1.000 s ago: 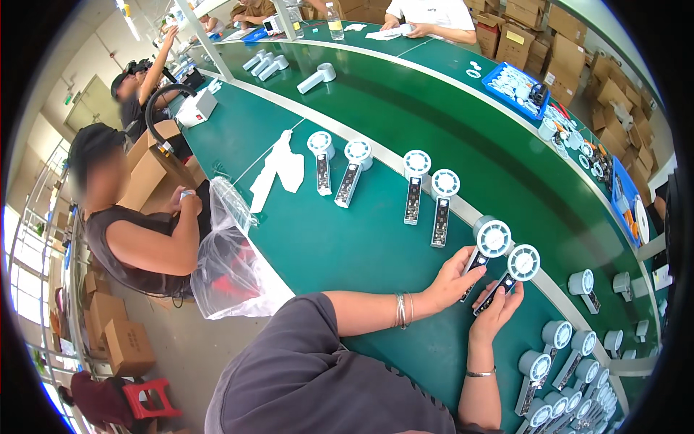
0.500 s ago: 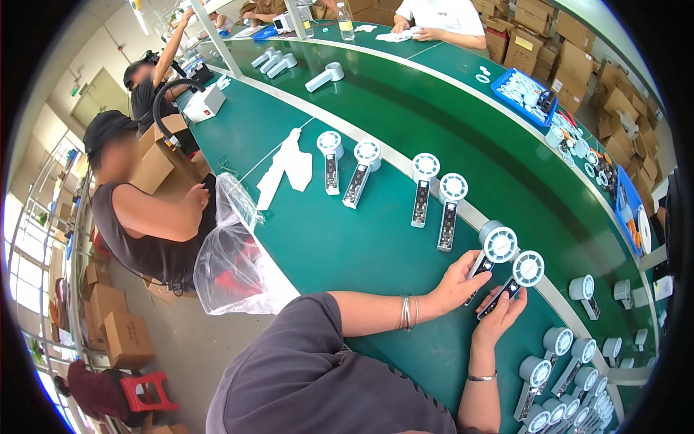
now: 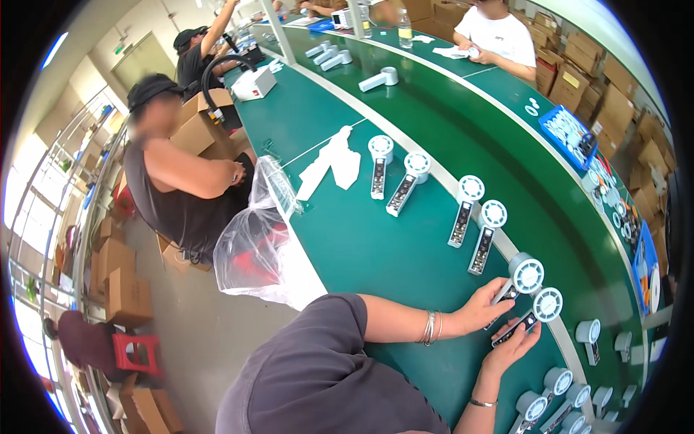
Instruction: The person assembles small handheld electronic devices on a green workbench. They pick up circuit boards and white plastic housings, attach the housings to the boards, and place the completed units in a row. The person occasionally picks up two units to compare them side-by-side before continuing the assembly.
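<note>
In my left hand (image 3: 486,309) is a light-blue handheld fan (image 3: 526,273), gripped by its handle, with the round head pointing away from me. My right hand (image 3: 515,346) closes around the handle of a second handheld fan (image 3: 547,304), whose uncovered handle shows a dark circuit board. The two heads are side by side, close together over the table's inner edge. Further along the green table (image 3: 405,267) lie two pairs of similar fans, among them one fan (image 3: 494,214) nearest my hands and another fan (image 3: 380,147) farther off, their handles also uncovered.
More fans (image 3: 533,406) crowd the lower right. A green conveyor belt (image 3: 463,123) carries several fans. White cloths (image 3: 332,165) and a clear plastic bag (image 3: 249,249) lie to the left, beside a seated co-worker (image 3: 184,173). Across the belt stands a blue parts tray (image 3: 567,137).
My view has swung, so the table and fans sit farther right and lower in the picture. Both hands still hold the same two fans.
</note>
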`<state>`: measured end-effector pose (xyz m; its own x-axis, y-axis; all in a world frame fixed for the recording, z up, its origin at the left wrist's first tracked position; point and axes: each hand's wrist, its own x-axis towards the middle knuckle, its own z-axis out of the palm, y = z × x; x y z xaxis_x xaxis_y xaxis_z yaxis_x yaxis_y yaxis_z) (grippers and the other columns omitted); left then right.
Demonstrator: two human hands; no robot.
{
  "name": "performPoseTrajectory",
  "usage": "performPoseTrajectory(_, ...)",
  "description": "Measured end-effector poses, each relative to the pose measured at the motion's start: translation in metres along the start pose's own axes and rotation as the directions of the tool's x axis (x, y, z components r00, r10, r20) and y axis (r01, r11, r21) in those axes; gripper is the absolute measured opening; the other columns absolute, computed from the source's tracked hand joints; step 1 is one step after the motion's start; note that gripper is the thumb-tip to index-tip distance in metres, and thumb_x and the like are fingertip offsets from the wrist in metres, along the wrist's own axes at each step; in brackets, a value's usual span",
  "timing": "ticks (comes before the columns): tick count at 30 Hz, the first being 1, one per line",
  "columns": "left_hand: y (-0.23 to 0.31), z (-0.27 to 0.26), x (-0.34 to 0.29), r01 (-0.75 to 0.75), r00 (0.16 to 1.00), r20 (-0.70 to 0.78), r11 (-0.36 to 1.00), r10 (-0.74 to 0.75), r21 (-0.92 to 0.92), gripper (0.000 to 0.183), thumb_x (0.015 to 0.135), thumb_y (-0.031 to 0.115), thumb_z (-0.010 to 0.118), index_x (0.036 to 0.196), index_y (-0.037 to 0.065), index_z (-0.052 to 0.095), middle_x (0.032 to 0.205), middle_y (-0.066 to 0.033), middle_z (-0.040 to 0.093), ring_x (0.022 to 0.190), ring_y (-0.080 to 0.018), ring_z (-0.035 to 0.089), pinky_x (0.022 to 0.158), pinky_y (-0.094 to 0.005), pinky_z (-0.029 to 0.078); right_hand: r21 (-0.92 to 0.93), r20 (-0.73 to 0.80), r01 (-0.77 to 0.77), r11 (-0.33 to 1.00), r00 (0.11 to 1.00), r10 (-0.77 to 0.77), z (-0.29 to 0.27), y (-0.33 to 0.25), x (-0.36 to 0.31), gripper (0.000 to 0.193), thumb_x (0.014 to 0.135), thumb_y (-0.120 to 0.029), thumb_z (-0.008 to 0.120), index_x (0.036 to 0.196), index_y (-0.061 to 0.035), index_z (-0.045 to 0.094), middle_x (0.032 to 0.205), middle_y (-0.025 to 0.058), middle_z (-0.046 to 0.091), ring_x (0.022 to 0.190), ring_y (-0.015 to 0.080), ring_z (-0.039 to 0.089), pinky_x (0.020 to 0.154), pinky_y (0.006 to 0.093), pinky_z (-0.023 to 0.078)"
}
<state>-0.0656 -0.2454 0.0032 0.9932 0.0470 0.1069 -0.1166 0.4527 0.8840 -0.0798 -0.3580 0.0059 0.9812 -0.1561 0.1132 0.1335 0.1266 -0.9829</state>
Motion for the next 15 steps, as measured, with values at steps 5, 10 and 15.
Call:
performPoseTrajectory(5, 0.0051, -0.0008, -0.0010, 0.023, 1.000, -0.004, 0.999, -0.023, -0.029, 0.037, 0.088, 0.009, 0.054, 0.121, -0.001, 0.040, 0.111, -0.0065, 0.050, 0.104, -0.0110, 0.047, 0.090, -0.0272, 0.040, -0.028, -0.023, -0.025, 0.999, 0.999, 0.024, -0.0002, 0.0002, 0.0003, 0.038, 0.094, -0.019, 0.039, 0.127, -0.0040, 0.029, 0.085, 0.0062, 0.053, 0.059, 0.0081, 0.047, 0.043, 0.0194, 0.036)
performPoseTrajectory(10, 0.0020, -0.0012, -0.0002, 0.020, 1.000, 0.002, 1.000, -0.020, -0.022, 0.037, 0.088, 0.009, 0.054, 0.121, -0.001, 0.040, 0.112, -0.0070, 0.050, 0.105, -0.0113, 0.047, 0.091, -0.0276, 0.040, -0.044, -0.027, -0.034, 0.998, 0.999, 0.033, 0.0030, -0.0053, -0.0007, 0.041, 0.093, -0.018, 0.038, 0.130, -0.0022, 0.026, 0.087, 0.0073, 0.051, 0.059, 0.0072, 0.046, 0.044, 0.0183, 0.035)
performPoseTrajectory(15, -0.0031, -0.0009, 0.0012, -0.006, 1.000, 0.007, 0.999, 0.007, -0.033, 0.037, 0.088, 0.009, 0.053, 0.121, -0.001, 0.040, 0.112, -0.0073, 0.050, 0.106, -0.0115, 0.047, 0.091, -0.0278, 0.040, -0.025, 0.003, -0.017, 1.000, 1.000, 0.017, -0.0020, 0.0006, 0.0009, 0.039, 0.094, -0.019, 0.039, 0.127, -0.0029, 0.028, 0.084, 0.0057, 0.053, 0.058, 0.0071, 0.046, 0.043, 0.0188, 0.036)
